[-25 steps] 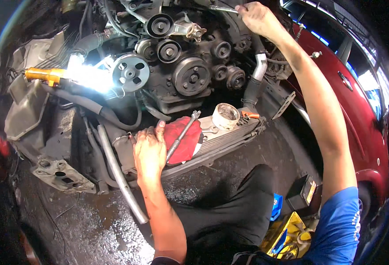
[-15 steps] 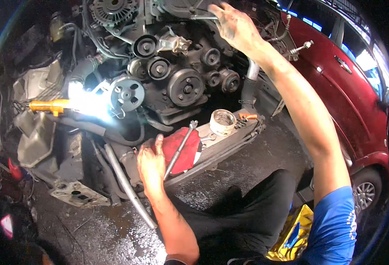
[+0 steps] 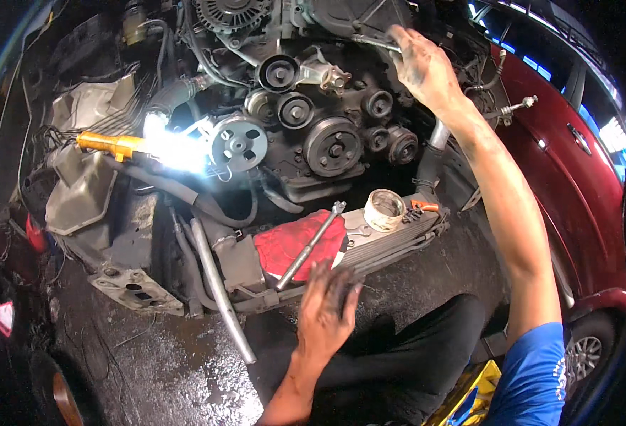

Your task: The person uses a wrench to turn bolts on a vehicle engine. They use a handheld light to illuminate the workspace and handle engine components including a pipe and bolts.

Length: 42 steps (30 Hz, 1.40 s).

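Note:
My right hand (image 3: pixel 430 77) is raised at the upper part of an exposed engine, its bent fingers around the end of a slim chrome wrench (image 3: pixel 375 43). The wrench's far end meets the dark engine cover, where the fastener is too dim to make out. Low in front of my body, my left hand (image 3: pixel 327 312) is empty, with blackened fingers apart. Just beyond it, a long breaker bar (image 3: pixel 309 248) lies slantwise across a red cloth (image 3: pixel 277 245). Beside the cloth rests a small open-ended wrench (image 3: pixel 360 232).
Pulleys (image 3: pixel 333 147) cover the engine front. A lit work lamp (image 3: pixel 117 145) with an orange handle glares at left. A round whitish container (image 3: pixel 384 211) and an orange-handled tool (image 3: pixel 424 206) sit on the radiator (image 3: pixel 391 243). A metal pipe (image 3: pixel 220 292) leans nearby; a red car (image 3: pixel 554 163) stands right.
My left hand has drawn back from beside the breaker bar's near end, toward my body and rightward. My right hand stays at the chrome wrench. The whole view has shifted.

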### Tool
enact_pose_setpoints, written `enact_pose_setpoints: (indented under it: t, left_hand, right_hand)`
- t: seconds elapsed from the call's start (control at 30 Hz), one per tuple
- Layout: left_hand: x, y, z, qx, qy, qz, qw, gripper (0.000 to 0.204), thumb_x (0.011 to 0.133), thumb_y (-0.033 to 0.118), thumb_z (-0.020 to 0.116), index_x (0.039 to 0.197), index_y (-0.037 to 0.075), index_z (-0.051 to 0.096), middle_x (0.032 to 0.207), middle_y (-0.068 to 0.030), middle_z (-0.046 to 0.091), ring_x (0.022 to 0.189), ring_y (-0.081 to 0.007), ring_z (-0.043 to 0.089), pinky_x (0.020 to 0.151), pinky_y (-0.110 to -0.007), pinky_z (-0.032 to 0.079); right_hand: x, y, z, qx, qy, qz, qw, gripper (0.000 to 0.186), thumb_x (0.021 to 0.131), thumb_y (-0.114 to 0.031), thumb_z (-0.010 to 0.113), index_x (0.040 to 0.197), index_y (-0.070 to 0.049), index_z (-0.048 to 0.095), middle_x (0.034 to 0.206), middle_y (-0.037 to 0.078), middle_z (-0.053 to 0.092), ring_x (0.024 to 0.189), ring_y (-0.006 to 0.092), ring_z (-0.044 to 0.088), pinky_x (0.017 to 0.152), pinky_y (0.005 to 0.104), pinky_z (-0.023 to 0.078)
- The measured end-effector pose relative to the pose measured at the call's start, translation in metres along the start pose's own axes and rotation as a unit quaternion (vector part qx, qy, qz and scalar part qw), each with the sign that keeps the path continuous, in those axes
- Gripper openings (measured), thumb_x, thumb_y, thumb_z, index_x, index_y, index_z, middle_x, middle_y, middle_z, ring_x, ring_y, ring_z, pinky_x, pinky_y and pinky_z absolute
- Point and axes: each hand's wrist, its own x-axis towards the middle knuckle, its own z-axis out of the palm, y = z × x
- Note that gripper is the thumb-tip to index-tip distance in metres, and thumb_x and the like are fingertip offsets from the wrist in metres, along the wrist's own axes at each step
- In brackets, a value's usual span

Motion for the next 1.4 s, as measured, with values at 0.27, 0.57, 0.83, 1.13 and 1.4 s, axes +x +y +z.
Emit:
enact_pose_setpoints:
  t: [0.27, 0.57, 0.83, 1.13, 1.4]
  left_hand:
    - [-0.066, -0.001, -0.016, -0.016, -0.087, -0.009, 0.996, 0.023, 0.082, 0.011, 0.069, 0.103, 0.002, 0.066, 0.101, -0.0139, 0.065, 0.095, -0.0309, 0.064, 0.088, -0.038, 0.052]
    - [-0.098, -0.01, -0.036, 0.02, -0.143, -0.021, 0.989, 0.021, 0.082, 0.014, 0.069, 0.1, 0.004, 0.067, 0.094, -0.0094, 0.066, 0.082, -0.0265, 0.064, 0.073, -0.035, 0.053]
    - [-0.1, -0.007, -0.04, 0.026, -0.165, -0.04, 0.985, 0.019, 0.084, 0.017, 0.068, 0.099, 0.004, 0.068, 0.092, -0.0077, 0.066, 0.08, -0.0254, 0.064, 0.071, -0.035, 0.053]
    - [-0.099, -0.003, -0.048, 0.028, -0.172, -0.055, 0.983, 0.019, 0.084, 0.017, 0.068, 0.098, 0.004, 0.068, 0.09, -0.0083, 0.065, 0.08, -0.0262, 0.063, 0.071, -0.035, 0.052]
    - [-0.1, -0.006, -0.052, 0.035, -0.163, -0.039, 0.985, 0.018, 0.084, 0.016, 0.068, 0.097, 0.003, 0.068, 0.089, -0.0085, 0.065, 0.079, -0.0266, 0.063, 0.071, -0.035, 0.052]
  right_hand:
    - [-0.005, 0.008, 0.007, -0.048, 0.066, -0.073, 0.994, 0.009, 0.088, -0.008, 0.053, 0.093, -0.003, 0.059, 0.094, 0.019, 0.064, 0.08, 0.0362, 0.065, 0.067, 0.0415, 0.055]
    - [-0.005, -0.001, 0.007, -0.072, -0.082, 0.039, 0.993, 0.02, 0.086, -0.013, 0.063, 0.101, 0.0, 0.058, 0.087, 0.022, 0.061, 0.081, 0.0376, 0.062, 0.071, 0.0394, 0.053]
    - [-0.006, 0.0, 0.009, 0.022, 0.151, -0.089, 0.984, 0.018, 0.086, -0.012, 0.059, 0.099, 0.0, 0.058, 0.091, 0.021, 0.06, 0.079, 0.0418, 0.06, 0.066, 0.0441, 0.053]
    - [-0.006, 0.011, 0.017, 0.024, 0.15, -0.046, 0.987, 0.018, 0.086, -0.01, 0.058, 0.102, -0.002, 0.055, 0.076, 0.017, 0.059, 0.076, 0.0419, 0.06, 0.064, 0.0451, 0.051]
    - [-0.017, 0.021, 0.022, -0.263, 0.089, -0.144, 0.95, 0.016, 0.086, -0.014, 0.06, 0.096, -0.004, 0.055, 0.078, 0.019, 0.057, 0.063, 0.0392, 0.059, 0.052, 0.0423, 0.05]
